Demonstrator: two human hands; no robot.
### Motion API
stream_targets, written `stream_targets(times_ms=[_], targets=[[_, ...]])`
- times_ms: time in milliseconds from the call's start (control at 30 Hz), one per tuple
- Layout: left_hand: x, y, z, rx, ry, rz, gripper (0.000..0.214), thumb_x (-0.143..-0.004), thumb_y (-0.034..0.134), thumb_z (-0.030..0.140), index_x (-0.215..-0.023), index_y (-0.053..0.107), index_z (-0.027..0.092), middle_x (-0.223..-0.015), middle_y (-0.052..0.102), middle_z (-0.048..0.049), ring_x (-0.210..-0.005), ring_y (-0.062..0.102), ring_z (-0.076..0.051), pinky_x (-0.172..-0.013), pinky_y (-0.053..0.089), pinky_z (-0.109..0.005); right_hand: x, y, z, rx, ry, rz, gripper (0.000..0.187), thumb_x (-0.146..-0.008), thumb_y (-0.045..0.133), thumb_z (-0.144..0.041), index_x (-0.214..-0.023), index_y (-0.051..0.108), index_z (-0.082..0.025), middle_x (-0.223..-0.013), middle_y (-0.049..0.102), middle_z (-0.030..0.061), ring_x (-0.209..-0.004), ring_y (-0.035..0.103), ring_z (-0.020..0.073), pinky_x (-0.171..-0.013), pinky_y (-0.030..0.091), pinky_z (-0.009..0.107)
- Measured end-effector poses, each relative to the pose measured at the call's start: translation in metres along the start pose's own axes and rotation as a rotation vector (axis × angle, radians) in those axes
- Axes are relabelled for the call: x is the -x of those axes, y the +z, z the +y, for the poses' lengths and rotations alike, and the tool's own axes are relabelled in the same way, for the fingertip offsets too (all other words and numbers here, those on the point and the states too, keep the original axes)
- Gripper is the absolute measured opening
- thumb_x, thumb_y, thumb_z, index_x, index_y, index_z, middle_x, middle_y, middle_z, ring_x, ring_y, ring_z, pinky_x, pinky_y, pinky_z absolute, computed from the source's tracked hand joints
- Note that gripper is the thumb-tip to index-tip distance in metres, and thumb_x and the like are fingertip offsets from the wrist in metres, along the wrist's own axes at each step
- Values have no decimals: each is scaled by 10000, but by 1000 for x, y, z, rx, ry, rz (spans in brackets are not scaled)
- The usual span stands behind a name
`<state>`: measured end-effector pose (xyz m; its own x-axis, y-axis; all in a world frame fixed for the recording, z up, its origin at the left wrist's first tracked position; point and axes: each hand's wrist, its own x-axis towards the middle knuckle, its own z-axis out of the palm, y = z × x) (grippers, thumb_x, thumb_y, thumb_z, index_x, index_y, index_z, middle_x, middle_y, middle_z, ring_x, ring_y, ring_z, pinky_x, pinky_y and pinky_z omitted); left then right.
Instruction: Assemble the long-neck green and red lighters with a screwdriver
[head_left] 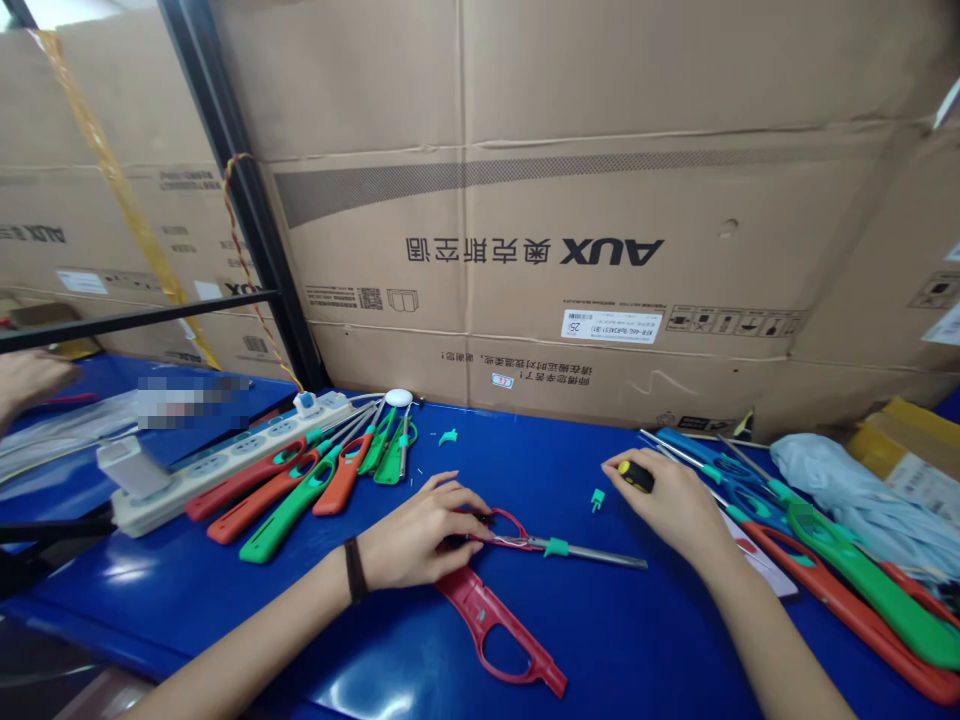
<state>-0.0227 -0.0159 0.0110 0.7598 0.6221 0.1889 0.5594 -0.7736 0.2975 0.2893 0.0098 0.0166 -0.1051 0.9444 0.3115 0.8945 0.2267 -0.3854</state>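
Observation:
My left hand (431, 533) is closed on an opened red stick lighter (514, 540), fingers over its body. From there its metal tube (607, 555), with a green collar, points right. A loose red shell half (491, 625) lies just below this hand. My right hand (675, 495) grips a screwdriver (636, 476), showing only its black and yellow handle; the shaft is hidden. Left of the right hand's fingertips lies a small green trigger (598, 499). Another curved green piece (448, 437) rests farther back.
Several red, orange and green lighters (289, 510) lie beside a white power strip (232, 460) on the left. More lighters (847, 580) and a bluish plastic bag (847, 500) are at right. A cardboard box (525, 200) stands behind. Another person's hand (34, 385) is far left.

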Motion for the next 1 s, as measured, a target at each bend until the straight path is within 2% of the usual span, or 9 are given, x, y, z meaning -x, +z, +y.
stream_targets(times_ms=[67, 133, 200, 333, 500, 600, 700, 833, 1000], targets=[[0, 0, 0, 19, 3, -13, 294, -859, 542, 169, -1109, 634, 295, -1152, 609, -29, -1084, 559, -172, -1099, 198, -461, 1, 4, 3, -1, -26, -107, 216, -806, 548, -273, -982, 673, -277, -1023, 678, 29, -907, 642, 234, -769, 465, 319], [0, 0, 0, 25, 4, -17, 295, -865, 537, 171, -1113, 631, 299, -1167, 611, -24, -1093, 559, -167, -1105, 177, -465, 3, 9, 4, 4, -48, -222, 360, -768, 572, -198, -1103, 642, -308, -1119, 655, 20, -976, 624, 235, -784, 460, 316], [-2, -2, -1, 21, -8, -3, 279, -874, 530, 183, -1103, 636, 302, -1172, 613, -20, -1107, 553, -167, -1113, 139, -475, 4, 13, 3, 9, -40, -284, 370, -760, 581, -186, -1096, 648, -325, -1146, 650, 8, -996, 617, 244, -773, 456, 320], [-8, -2, -8, 25, -56, 61, 227, -879, 549, 246, -1077, 649, 297, -1172, 613, -22, -1116, 547, -180, -1112, 124, -480, 3, 17, -2, -5, -4, -289, 162, -795, 588, -278, -917, 695, -282, -989, 712, 23, -910, 644, 255, -720, 453, 314], [-18, 0, -12, 116, -59, 75, 405, -712, 743, 419, -1084, 645, 291, -1138, 631, -23, -1077, 569, -226, -1091, 167, -507, 1, 20, -10, -258, -37, -231, 204, -821, 575, -383, -953, 643, -245, -922, 713, 33, -833, 649, 217, -701, 453, 287], [-28, 1, 2, 247, -43, 179, 294, -798, 681, 376, -1065, 656, 257, -1070, 666, -30, -1011, 599, -191, -1047, 297, -424, 4, 18, -21, -407, -62, -194, 245, -826, 563, -454, -902, 576, -222, -786, 660, 12, -701, 603, 181, -616, 431, 265], [-42, 4, 21, 434, -46, 253, 288, -839, 645, 326, -1097, 647, 200, -968, 695, -46, -827, 644, -144, -799, 483, -263, 11, 13, -35, -543, -106, -274, 260, -837, 559, -466, -942, 515, -232, -697, 554, -44, -618, 517, 136, -559, 390, 232], [-56, 11, 29, 463, 13, 341, 179, -823, 663, 288, -943, 714, 165, -829, 702, -42, -736, 643, -135, -712, 486, -222, 18, 9, -45, -656, -98, -379, 274, -840, 567, -462, -965, 459, -243, -636, 450, -87, -541, 409, 101, -501, 324, 209], [-56, 19, 21, 471, 16, 388, 137, -837, 647, 278, -860, 728, 170, -806, 715, -36, -733, 652, -138, -714, 485, -221, 18, 9, -50, -652, -122, -339, 264, -844, 558, -476, -929, 494, -235, -645, 488, -73, -551, 453, 102, -499, 350, 206]])
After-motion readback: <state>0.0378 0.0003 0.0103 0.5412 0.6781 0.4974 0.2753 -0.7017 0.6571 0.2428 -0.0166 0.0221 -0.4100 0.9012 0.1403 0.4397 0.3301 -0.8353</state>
